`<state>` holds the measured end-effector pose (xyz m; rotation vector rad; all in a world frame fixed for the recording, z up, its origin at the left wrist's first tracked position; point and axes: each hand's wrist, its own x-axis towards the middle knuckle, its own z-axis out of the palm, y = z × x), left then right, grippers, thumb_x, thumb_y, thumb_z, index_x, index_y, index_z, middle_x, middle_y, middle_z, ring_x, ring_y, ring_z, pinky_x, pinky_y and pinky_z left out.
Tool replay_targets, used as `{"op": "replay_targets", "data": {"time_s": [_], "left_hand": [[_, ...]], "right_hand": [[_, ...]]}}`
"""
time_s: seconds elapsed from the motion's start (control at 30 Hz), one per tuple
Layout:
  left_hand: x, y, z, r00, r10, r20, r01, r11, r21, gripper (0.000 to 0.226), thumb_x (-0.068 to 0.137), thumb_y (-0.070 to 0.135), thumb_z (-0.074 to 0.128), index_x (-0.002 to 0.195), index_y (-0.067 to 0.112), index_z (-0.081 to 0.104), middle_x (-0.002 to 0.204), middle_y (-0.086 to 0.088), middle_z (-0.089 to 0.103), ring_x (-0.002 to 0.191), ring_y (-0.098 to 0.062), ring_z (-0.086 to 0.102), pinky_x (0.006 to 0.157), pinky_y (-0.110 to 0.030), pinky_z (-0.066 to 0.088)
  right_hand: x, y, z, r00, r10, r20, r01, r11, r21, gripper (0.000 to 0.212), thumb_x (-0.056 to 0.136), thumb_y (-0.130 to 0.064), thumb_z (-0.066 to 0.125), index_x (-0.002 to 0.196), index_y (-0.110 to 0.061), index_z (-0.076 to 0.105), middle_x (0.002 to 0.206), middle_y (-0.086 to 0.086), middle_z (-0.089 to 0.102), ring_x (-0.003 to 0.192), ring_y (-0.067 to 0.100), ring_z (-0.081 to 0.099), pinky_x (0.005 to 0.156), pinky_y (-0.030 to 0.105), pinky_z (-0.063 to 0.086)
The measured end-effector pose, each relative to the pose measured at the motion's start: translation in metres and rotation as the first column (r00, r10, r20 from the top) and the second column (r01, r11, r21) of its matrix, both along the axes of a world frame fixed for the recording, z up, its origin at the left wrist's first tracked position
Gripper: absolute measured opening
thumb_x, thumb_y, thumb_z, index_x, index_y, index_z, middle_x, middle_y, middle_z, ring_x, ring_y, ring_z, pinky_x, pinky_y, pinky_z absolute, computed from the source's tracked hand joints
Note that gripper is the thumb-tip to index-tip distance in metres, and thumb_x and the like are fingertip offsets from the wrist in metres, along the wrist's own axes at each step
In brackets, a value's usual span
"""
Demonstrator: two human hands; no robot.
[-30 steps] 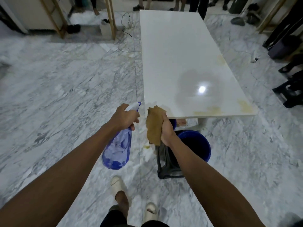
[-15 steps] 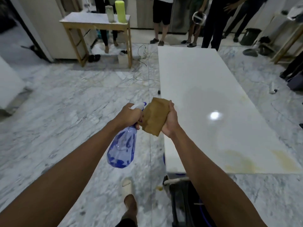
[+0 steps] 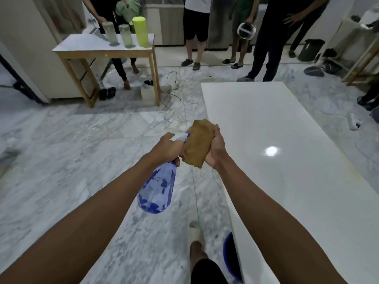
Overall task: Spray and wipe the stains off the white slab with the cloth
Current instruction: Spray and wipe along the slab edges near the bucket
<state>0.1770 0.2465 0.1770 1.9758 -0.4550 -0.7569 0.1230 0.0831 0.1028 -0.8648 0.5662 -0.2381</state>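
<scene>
1. Head view looks down over both bare forearms, held out above a grey marble floor (image 3: 61, 160).
2. Left hand (image 3: 167, 149) grips the neck of a blue spray bottle (image 3: 158, 189); its white nozzle (image 3: 180, 137) points towards the cloth and the body hangs down and back towards the person.
3. Right hand (image 3: 215, 148) holds a crumpled brown cloth (image 3: 198, 142), fingers curled round its right edge. The cloth sits just beside the nozzle, above the floor near the slab's left edge.
4. White slab (image 3: 287, 181) stretches away on the right, glossy, with a bright light spot on it; both hands are to its left, not touching it. No stains can be made out on the part in view.
5. A blue bucket (image 3: 229, 259) shows under the slab's near left edge, beside the person's foot in a pale slipper (image 3: 195, 230).
6. Farther off stands a wooden bench (image 3: 102, 48) carrying two cloudy jars (image 3: 119, 34) and a yellow-green cylinder (image 3: 140, 31), with cables (image 3: 176, 85) on the floor beside it.
7. Several people's legs (image 3: 194, 37) line the far side of the room.
</scene>
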Motion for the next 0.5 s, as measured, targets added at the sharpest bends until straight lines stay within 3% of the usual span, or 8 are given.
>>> {"op": "replay_targets", "data": {"time_s": [0.13, 0.23, 0.37, 0.5], "left_hand": [[0.095, -0.066, -0.006, 1.0, 0.003, 0.014, -0.003, 1.0, -0.013, 0.015, 0.086, 0.004, 0.047, 0.071, 0.003, 0.049, 0.06, -0.005, 0.054, 0.036, -0.023, 0.052, 0.054, -0.032, 0.047], [0.171, -0.119, -0.014, 1.0, 0.019, 0.017, -0.019, 1.0, 0.004, 0.005, 0.084, 0.004, 0.048, 0.079, 0.004, 0.048, 0.056, 0.0, 0.057, 0.037, -0.024, 0.056, 0.053, -0.03, 0.048], [0.264, -0.177, -0.022, 0.998, 0.051, -0.049, -0.05, 0.999, 0.018, 0.021, 0.082, 0.02, 0.053, 0.09, 0.0, 0.054, 0.083, -0.019, 0.068, 0.044, -0.027, 0.059, 0.055, -0.035, 0.052], [0.335, -0.222, -0.024, 0.995, 0.058, -0.079, -0.056, 0.998, 0.025, 0.031, 0.086, 0.018, 0.053, 0.085, -0.012, 0.057, 0.078, -0.022, 0.064, 0.043, -0.03, 0.058, 0.055, -0.038, 0.05]], "right_hand": [[0.102, -0.067, 0.0, 1.0, 0.004, -0.008, -0.005, 1.0, -0.02, 0.07, 0.101, -0.066, 0.025, 0.12, -0.011, 0.065, 0.113, 0.013, 0.073, 0.103, 0.027, 0.069, 0.084, 0.038, 0.056], [0.18, -0.119, 0.0, 0.999, 0.005, -0.037, -0.005, 1.0, -0.02, 0.074, 0.1, -0.067, 0.026, 0.128, -0.01, 0.062, 0.121, 0.015, 0.07, 0.107, 0.029, 0.068, 0.084, 0.039, 0.056], [0.268, -0.179, 0.002, 0.998, -0.028, -0.061, 0.028, 1.0, 0.007, 0.072, 0.1, -0.066, 0.025, 0.126, -0.01, 0.063, 0.117, 0.014, 0.071, 0.106, 0.027, 0.068, 0.085, 0.039, 0.055], [0.338, -0.224, -0.004, 0.995, -0.038, -0.089, 0.041, 0.999, 0.035, 0.069, 0.1, -0.066, 0.028, 0.118, -0.011, 0.066, 0.106, 0.011, 0.076, 0.101, 0.026, 0.07, 0.083, 0.038, 0.056]]}}
